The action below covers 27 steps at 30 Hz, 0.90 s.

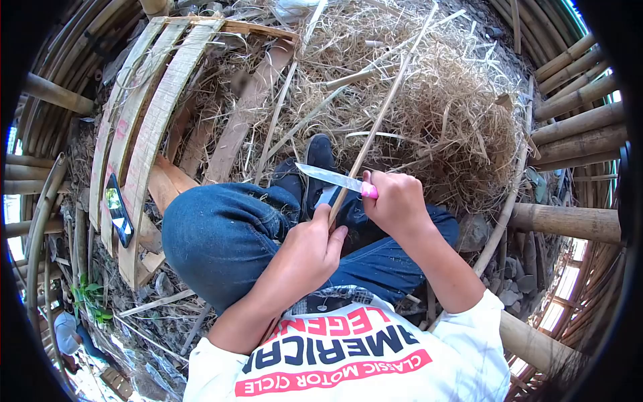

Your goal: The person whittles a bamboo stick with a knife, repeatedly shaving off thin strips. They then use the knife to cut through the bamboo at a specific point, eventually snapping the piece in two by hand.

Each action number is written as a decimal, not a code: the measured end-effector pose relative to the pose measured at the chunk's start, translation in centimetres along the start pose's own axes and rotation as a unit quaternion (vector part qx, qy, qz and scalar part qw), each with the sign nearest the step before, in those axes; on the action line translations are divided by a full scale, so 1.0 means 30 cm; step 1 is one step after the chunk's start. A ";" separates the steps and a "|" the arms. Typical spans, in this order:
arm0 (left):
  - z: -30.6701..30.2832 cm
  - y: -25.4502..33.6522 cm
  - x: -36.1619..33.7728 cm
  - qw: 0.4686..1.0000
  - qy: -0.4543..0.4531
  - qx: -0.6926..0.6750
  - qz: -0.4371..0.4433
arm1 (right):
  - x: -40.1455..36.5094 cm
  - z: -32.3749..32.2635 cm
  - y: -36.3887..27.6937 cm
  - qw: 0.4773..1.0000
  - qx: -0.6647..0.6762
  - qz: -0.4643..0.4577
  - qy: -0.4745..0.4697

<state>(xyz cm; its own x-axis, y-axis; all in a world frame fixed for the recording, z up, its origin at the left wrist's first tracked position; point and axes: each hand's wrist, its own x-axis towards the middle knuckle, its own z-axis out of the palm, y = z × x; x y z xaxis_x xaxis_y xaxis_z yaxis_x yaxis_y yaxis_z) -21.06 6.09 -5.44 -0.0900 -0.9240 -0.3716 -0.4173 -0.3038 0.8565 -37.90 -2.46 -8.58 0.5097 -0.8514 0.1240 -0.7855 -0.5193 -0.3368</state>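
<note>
My left hand [309, 249] is closed around the lower end of a long, thin bamboo strip [383, 110], which slants up and away to the right. In my right hand [398, 204] is a knife [333, 177] with a pink handle, its blade pointing left. The blade crosses the strip just above my left hand and looks to be against it; the exact contact is hard to make out. Both hands are over my crossed legs in blue jeans [214, 234]. The lowest end of the strip is hidden by my left fingers.
A big heap of curly shavings [442, 114] lies ahead. At left a wooden pallet [157, 114] carries a phone [119, 211]. Bamboo poles [566, 222] form walls on both sides. Another person [67, 333] is at the far lower left. Loose strips [278, 120] lie on the ground.
</note>
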 end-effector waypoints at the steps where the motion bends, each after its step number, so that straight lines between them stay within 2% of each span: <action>1: 0.000 -0.004 0.001 1.000 0.006 -0.002 -0.003 | 0.004 -0.001 -0.005 1.000 0.000 0.002 -0.001; 5: -0.012 0.007 -0.007 1.000 0.017 0.011 0.016 | 0.015 0.011 -0.015 1.000 -0.014 0.020 -0.013; 7: -0.020 0.013 -0.009 1.000 0.007 0.023 -0.018 | 0.042 0.017 0.019 0.999 -0.020 0.030 -0.017; 9: 0.003 -0.006 -0.023 1.000 -0.002 0.021 -0.009 | 0.081 0.005 0.110 0.988 -0.087 0.128 0.026; 10: 0.010 -0.013 -0.030 1.000 -0.006 0.018 -0.001 | 0.079 0.001 0.135 0.988 -0.084 0.131 0.025; 13: -0.001 0.013 -0.023 1.000 -0.015 0.001 -0.005 | 0.093 -0.028 0.149 0.992 -0.052 0.116 0.018; 15: -0.023 0.038 -0.018 1.000 -0.021 -0.009 -0.012 | 0.108 -0.064 0.105 0.988 0.032 0.149 0.038; 17: -0.043 0.049 -0.013 0.999 -0.024 -0.041 -0.027 | 0.091 -0.092 0.034 0.986 0.068 0.153 -0.017; 19: -0.049 0.049 -0.010 0.998 -0.024 -0.030 -0.042 | 0.055 -0.077 -0.029 0.987 0.121 0.083 -0.062; 21: -0.036 0.031 -0.005 0.998 -0.026 -0.045 -0.026 | 0.031 -0.042 -0.060 0.975 0.193 0.075 -0.080; 22: -0.034 0.025 -0.006 0.998 -0.028 -0.045 -0.027 | 0.026 -0.014 -0.062 0.968 0.233 0.070 -0.061; 25: -0.032 0.008 -0.011 0.996 -0.056 -0.060 -0.028 | 0.031 -0.049 -0.082 0.961 0.226 0.119 -0.103; 27: -0.032 -0.005 -0.015 0.994 -0.088 -0.066 -0.016 | 0.036 -0.070 -0.081 0.965 0.207 0.128 -0.095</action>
<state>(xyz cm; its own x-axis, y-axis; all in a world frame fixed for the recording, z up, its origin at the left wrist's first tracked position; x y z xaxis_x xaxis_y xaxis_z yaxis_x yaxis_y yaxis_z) -20.11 6.32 -5.06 -0.2396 -0.8620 -0.4468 -0.3010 -0.3715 0.8783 -36.17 -2.27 -5.68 0.4029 -0.8989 -0.1725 -0.7069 -0.1859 -0.6825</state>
